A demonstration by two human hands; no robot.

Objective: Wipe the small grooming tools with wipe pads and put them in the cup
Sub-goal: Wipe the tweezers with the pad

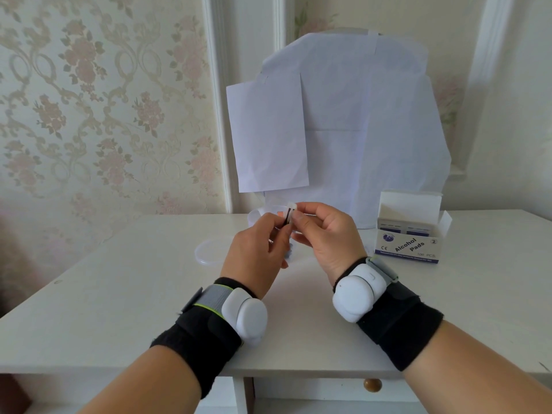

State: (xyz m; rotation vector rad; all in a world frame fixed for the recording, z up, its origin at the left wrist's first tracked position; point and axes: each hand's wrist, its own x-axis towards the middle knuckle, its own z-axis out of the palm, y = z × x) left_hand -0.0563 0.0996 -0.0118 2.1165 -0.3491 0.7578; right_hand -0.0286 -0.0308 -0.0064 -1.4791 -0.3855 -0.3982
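Observation:
My left hand (258, 252) pinches the lower end of a thin dark grooming tool (286, 220), held up above the table. My right hand (324, 234) pinches a small white wipe pad (291, 208) folded round the tool's upper end. Behind both hands stands a clear plastic cup (256, 216), mostly hidden; something orange shows inside it. A small bluish object (289, 254) lies on the table under my hands, largely covered.
A clear round lid (209, 252) lies on the white table (119, 294) left of my hands. An open box of alcohol pads (409, 234) stands at the right. A shape covered in white paper (343, 124) stands at the back. A drawer knob (372, 384) shows below the table edge.

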